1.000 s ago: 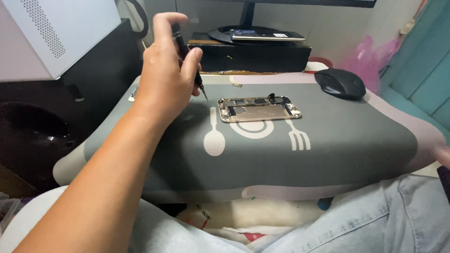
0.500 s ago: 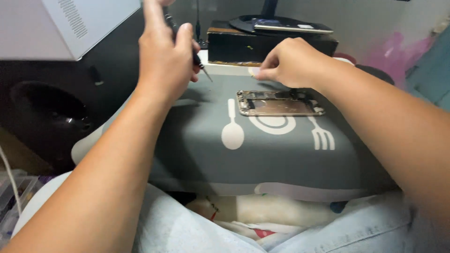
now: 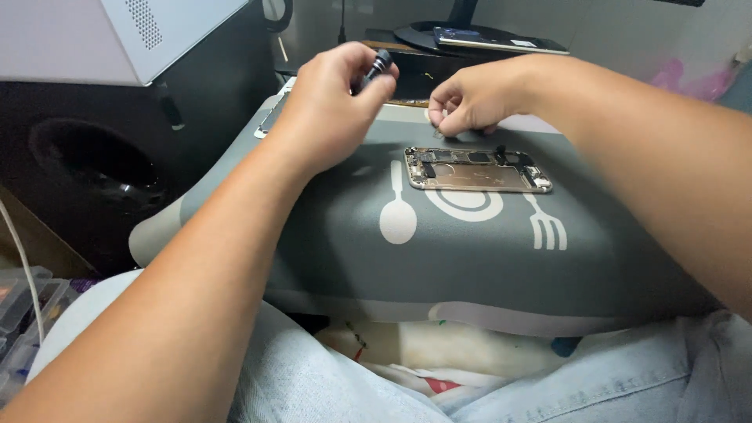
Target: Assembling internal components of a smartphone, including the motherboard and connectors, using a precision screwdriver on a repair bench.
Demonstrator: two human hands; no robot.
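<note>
My left hand (image 3: 329, 106) is closed around a small black screwdriver (image 3: 377, 64), its knurled end sticking up between thumb and fingers above the grey mat (image 3: 470, 243). An opened phone chassis (image 3: 476, 169), metal frame with exposed parts inside, lies flat on the mat over a printed plate, spoon and fork. My right hand (image 3: 478, 98) hovers just behind the chassis's far edge, fingertips pinched together on something tiny that I cannot make out.
A white case (image 3: 94, 39) and a black speaker (image 3: 94, 164) stand at the left. A black box with a monitor base and a flat dark device (image 3: 501, 39) sits behind the mat. Plastic organiser trays (image 3: 19, 313) lie low left. My jeans-covered legs are below.
The view has shifted. My left hand has lowered and turned the screwdriver so its end points up. My right hand has stayed near the chassis's far edge, its fingers now pinched.
</note>
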